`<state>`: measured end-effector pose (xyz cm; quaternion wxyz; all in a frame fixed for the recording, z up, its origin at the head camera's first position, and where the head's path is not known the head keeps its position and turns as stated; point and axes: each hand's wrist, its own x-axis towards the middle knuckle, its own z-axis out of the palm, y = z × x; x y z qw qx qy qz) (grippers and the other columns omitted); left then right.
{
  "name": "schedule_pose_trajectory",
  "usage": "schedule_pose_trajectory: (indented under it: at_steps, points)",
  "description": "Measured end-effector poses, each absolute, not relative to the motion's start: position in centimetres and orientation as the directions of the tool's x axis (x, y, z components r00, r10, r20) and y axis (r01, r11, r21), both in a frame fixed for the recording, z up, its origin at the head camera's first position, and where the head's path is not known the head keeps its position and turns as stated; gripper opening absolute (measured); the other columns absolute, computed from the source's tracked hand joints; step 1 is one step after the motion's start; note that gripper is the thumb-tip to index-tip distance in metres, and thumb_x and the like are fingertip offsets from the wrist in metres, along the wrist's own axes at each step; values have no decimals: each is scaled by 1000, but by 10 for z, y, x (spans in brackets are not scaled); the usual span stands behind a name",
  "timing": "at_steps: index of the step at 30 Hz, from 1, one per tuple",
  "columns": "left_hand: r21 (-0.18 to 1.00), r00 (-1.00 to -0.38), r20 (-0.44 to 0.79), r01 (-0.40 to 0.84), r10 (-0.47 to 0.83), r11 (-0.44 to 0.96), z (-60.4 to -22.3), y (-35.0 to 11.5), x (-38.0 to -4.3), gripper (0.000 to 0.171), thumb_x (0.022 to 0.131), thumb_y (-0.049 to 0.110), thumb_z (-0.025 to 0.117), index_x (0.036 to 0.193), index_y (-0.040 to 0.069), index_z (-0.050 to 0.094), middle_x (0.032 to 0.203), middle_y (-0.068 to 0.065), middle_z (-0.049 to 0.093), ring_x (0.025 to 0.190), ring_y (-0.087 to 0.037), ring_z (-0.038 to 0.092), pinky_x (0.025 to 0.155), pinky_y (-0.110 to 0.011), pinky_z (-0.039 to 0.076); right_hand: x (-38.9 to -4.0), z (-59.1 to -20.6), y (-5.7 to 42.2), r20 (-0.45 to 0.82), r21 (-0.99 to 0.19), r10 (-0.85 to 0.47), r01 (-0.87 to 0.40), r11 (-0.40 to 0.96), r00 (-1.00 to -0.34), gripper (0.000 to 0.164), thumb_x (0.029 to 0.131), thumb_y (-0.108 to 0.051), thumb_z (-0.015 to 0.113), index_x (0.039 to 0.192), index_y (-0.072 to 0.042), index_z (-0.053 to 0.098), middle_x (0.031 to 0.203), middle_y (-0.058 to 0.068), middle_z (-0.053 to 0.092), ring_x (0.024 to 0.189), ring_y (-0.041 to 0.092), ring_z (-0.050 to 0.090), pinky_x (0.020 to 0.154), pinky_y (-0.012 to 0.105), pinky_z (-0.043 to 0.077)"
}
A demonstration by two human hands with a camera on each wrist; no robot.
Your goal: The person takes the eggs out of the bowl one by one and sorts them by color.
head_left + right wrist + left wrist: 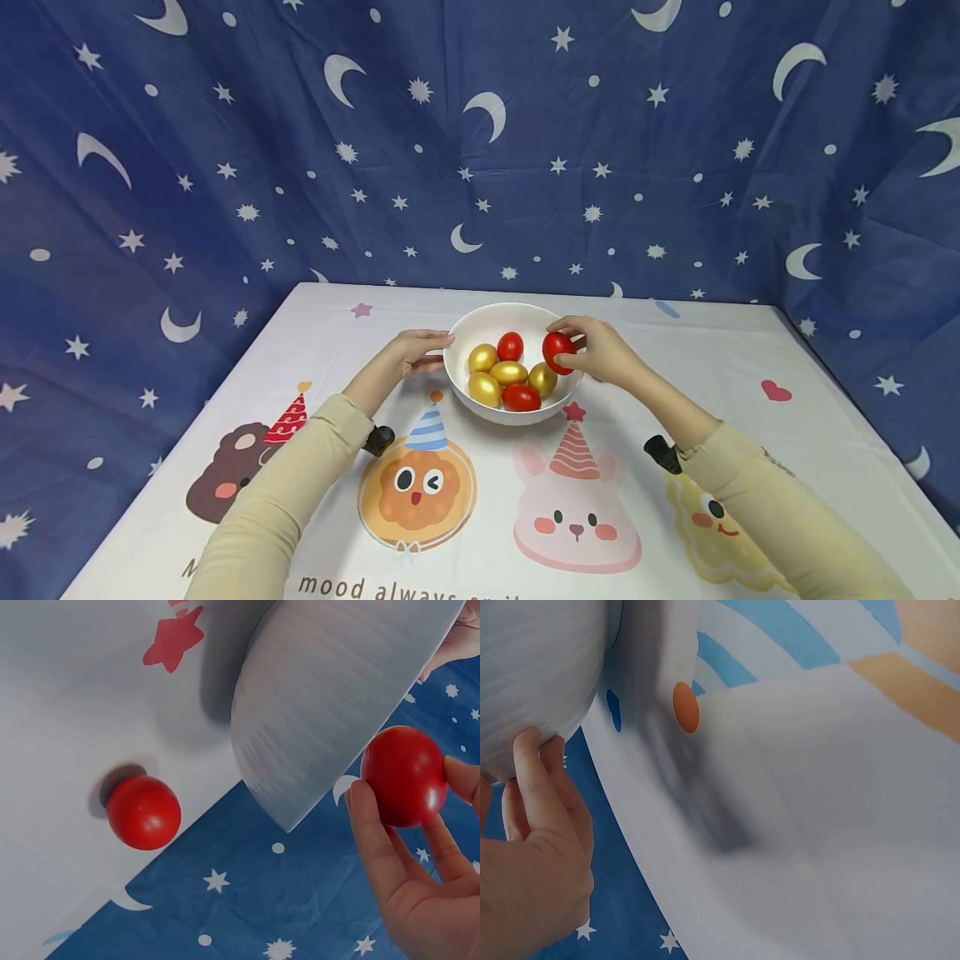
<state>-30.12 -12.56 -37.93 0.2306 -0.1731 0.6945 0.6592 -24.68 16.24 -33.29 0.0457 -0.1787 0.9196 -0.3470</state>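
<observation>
A white bowl (480,321) stands towards the back of the table, holding several gold eggs (484,389) and two red eggs (521,398). My left hand (420,351) touches the bowl's left side; in the left wrist view its fingers (540,787) rest against the outer wall. Between thumb and fingers, my right hand (600,350) pinches another red egg (405,776), held over the bowl's right rim. One more red egg (144,812) lies on the table beside the bowl in the right wrist view; in the head view the right hand mostly hides it.
A white tablecloth (487,467) printed with cartoon figures covers the table. Behind it and along the sides hangs a dark blue curtain (525,233) with moons and stars. A black wrist camera (663,455) sits at the right sleeve and another camera (378,440) at the left.
</observation>
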Motion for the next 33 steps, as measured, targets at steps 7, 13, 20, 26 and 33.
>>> schedule_pose_trajectory:
  at_steps: [7, 13, 20, 26, 33]
  points:
    - [833, -831, -553, -548, 59, 79, -379, -127, -303, 46, 90, 20, 65, 134, 12, 53, 129, -10, 54, 85, -13, 61, 64, -16, 60, -241, -333, 170, 60, -670, -353, -300, 679, -934, 40, 83, -2, 67, 122, 1, 57, 119, 25, 58, 100, 38, 61, 72, 38, 64]
    - [832, -831, -553, -548, 63, 81, -379, -126, -303, 47, 90, 20, 65, 135, 12, 52, 128, -9, 55, 87, -14, 61, 64, -15, 60, -238, -333, 179, 65, -670, -347, -299, 680, -936, 41, 84, -3, 66, 123, 0, 57, 119, 25, 57, 101, 39, 61, 67, 34, 64]
    - [832, -830, -554, -548, 64, 92, -380, -127, -303, 48, 90, 21, 65, 135, 12, 52, 126, -8, 55, 85, -13, 62, 64, -15, 60, -234, -334, 188, 68, -680, -339, -292, 672, -938, 41, 84, -2, 66, 123, 3, 56, 120, 28, 57, 100, 41, 61, 64, 33, 64]
    - [831, -830, -555, -549, 60, 95, -381, -127, -302, 48, 90, 21, 65, 135, 13, 52, 126, -8, 55, 85, -13, 62, 64, -16, 60, -231, -336, 197, 106, -646, -332, -319, 694, -937, 40, 83, -2, 67, 121, 4, 57, 117, 27, 59, 98, 40, 61, 73, 40, 63]
    - [834, -833, -550, -545, 55, 84, -381, -127, -302, 47, 89, 20, 66, 134, 12, 53, 122, -7, 56, 79, -12, 61, 62, -16, 60, -229, -339, 210, 135, -628, -328, -337, 701, -935, 39, 82, -3, 68, 119, 5, 58, 113, 27, 62, 97, 40, 62, 80, 45, 61]
